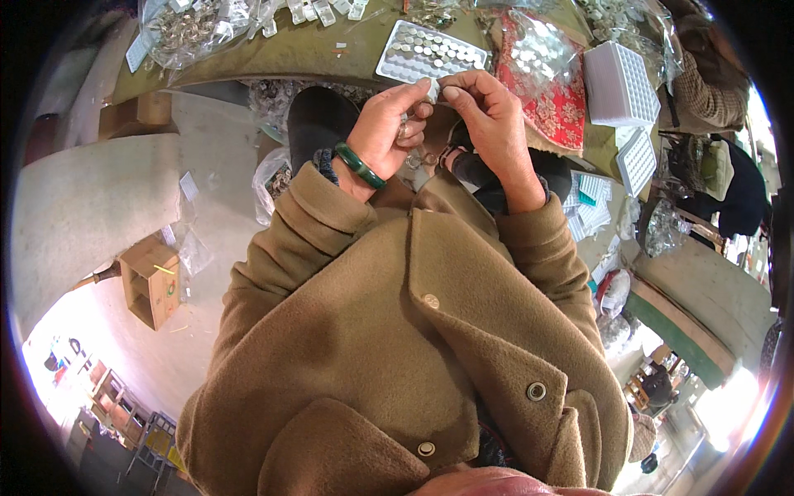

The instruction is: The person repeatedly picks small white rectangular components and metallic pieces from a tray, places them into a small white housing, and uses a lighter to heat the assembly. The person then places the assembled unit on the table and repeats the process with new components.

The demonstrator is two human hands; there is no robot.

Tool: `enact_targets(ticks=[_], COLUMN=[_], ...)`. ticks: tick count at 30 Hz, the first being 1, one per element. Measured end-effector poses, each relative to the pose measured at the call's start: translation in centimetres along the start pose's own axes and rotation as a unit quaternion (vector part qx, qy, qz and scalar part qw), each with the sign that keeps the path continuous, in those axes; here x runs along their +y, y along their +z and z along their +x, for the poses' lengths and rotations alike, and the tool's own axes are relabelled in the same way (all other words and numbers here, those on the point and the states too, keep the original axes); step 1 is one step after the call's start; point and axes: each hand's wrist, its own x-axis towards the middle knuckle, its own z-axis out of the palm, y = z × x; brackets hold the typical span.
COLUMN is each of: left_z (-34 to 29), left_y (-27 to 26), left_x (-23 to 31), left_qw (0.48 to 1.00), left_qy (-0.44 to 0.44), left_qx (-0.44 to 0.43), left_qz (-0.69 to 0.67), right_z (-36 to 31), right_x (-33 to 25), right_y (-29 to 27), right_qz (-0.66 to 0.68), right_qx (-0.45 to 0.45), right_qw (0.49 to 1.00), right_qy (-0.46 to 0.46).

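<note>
In front of my body, just off the worktable's edge, both hands meet. My left hand (389, 126), with a green bangle (361, 168) on its wrist, pinches a small white piece (432, 90) between thumb and fingers. Its exact kind is too small to tell. From the other side my right hand (495, 116) comes up to the piece with thumb and forefinger pressed together; whatever they grip is hidden. Right behind my hands lies a white tray (392, 59) with round pockets, many holding small round whitish pieces.
A clear bag of small metallic parts (186, 41) and loose clear plastic pieces (318, 10) lie at the table's back left. On the right are a red floral cloth (564, 112) under a plastic bag (538, 45), and stacked white trays (616, 87). A cardboard box (150, 281) stands left.
</note>
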Motion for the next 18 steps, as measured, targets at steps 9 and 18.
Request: enact_targets(ticks=[9, 18], left_z=[0.1, -0.4], left_y=[-0.5, 0.5], left_x=[-0.3, 0.4], left_qw=[0.997, 0.970], left_qy=[-0.058, 0.065], left_qx=[-0.018, 0.028], left_qz=[-0.049, 0.231], right_z=[-0.1, 0.4], right_x=[0.3, -1.4], right_y=[-0.1, -0.3], right_qz=[-0.133, -0.158], right_qx=[0.012, -0.037], right_qw=[0.985, 0.977], right_qy=[-0.111, -0.135])
